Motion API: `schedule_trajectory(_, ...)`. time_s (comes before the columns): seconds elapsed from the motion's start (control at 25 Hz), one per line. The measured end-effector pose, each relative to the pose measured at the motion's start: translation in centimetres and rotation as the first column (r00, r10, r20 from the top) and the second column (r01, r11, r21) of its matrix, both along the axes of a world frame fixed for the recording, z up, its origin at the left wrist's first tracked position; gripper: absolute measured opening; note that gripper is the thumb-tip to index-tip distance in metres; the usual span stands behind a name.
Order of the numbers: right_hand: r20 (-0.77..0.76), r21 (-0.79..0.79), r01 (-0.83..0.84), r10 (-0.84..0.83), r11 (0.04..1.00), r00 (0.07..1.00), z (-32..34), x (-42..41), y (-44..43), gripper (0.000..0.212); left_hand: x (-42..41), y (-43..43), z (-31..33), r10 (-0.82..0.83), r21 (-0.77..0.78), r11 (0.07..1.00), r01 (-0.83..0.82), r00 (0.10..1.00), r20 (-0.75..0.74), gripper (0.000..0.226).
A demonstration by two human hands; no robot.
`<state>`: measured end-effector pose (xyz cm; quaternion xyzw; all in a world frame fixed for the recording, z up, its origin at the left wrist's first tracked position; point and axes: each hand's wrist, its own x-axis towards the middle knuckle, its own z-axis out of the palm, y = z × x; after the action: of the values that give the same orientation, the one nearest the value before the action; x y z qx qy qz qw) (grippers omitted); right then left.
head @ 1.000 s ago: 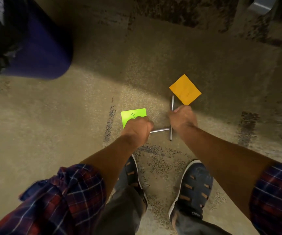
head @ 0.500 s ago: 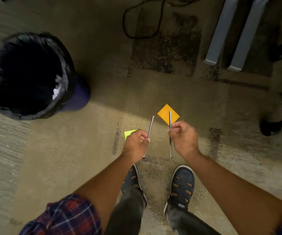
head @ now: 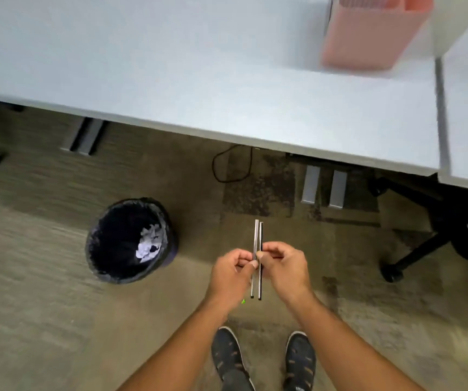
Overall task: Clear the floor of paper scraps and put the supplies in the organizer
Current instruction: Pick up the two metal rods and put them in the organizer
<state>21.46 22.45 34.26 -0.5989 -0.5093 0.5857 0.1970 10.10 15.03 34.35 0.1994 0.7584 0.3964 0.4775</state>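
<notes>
At centre frame of the head view, the left hand (head: 231,273) and right hand (head: 285,270) meet, fingers pinched on two pens (head: 257,259) now held side by side and upright. A second ago the hands were down at floor level, a pen under each; now the person stands, and the desk (head: 199,80) fills the top. The pink organizer (head: 368,38) sits at 1 o'clock, well apart. The bin (head: 128,241) stands at 9 o'clock. Judgement: pens go to the organizer next; a green scrap (head: 243,301) remains below the left hand.

Two pens (head: 257,258) seen as shiny metal; floor (head: 44,320) as rough carpet; counter (head: 170,66) smooth, matt; organizer (head: 368,38) pink plastic.
</notes>
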Motion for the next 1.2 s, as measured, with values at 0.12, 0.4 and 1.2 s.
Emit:
schedule_trajectory(0.12,-0.064,0.008,0.039,-0.038,0.999,0.997,7.0,-0.4,1.0,0.011,-0.8,0.9,7.0,-0.018,0.086,0.996,0.019,1.0,-0.013,0.009)
schedule_trajectory(0.4,-0.115,0.039,0.089,-0.084,0.995,0.99,19.5,-0.8,1.2,0.018,-1.4,1.6,19.2,-0.1,0.16,0.981,0.113,0.991,-0.085,0.027)
schedule_trajectory(1.2,-0.119,0.249,-0.049,0.08,0.967,0.99,37.8,3.0,19.2,0.008,0.0,20.3,36.8,-0.35,0.207,0.888,0.411,0.895,-0.275,0.018)
